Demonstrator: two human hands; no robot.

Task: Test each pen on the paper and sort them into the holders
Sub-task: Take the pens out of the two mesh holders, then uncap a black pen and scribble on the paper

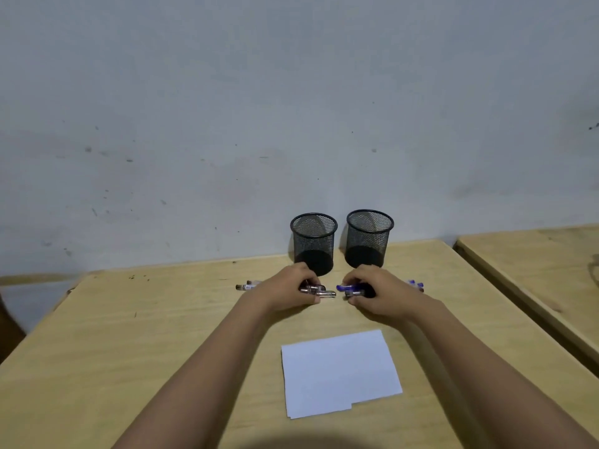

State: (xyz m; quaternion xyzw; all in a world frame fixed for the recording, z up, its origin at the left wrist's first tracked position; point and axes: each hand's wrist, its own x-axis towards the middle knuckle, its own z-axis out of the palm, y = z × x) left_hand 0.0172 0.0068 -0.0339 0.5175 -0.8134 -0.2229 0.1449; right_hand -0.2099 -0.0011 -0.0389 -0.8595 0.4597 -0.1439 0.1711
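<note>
Left hand (288, 288), head view: palm down on the wooden table (129, 351), fingers curled over a cluster of dark-capped pens (319, 291) lying flat; whether it actually pinches one or merely rests on them cannot be told. Right hand (377, 291), same view: likewise palm down, fingers closed loosely around a cluster of blue-capped pens (348, 289); grip equally uncertain. Further pen ends show at the outer side of each wrist. Two black mesh holders (313, 243), side by side just beyond the hands against the wall, appear empty. White paper (338, 372), nearer the person and well apart from the pens, shows no marks. Progress, judged: at the very start; nothing tested, nothing sorted, every pen remaining. Obscured: the hands cover most of both clusters, so the pen count is unreadable; motion blur softens the fingertips; labels on the barrels are too small to read.
</note>
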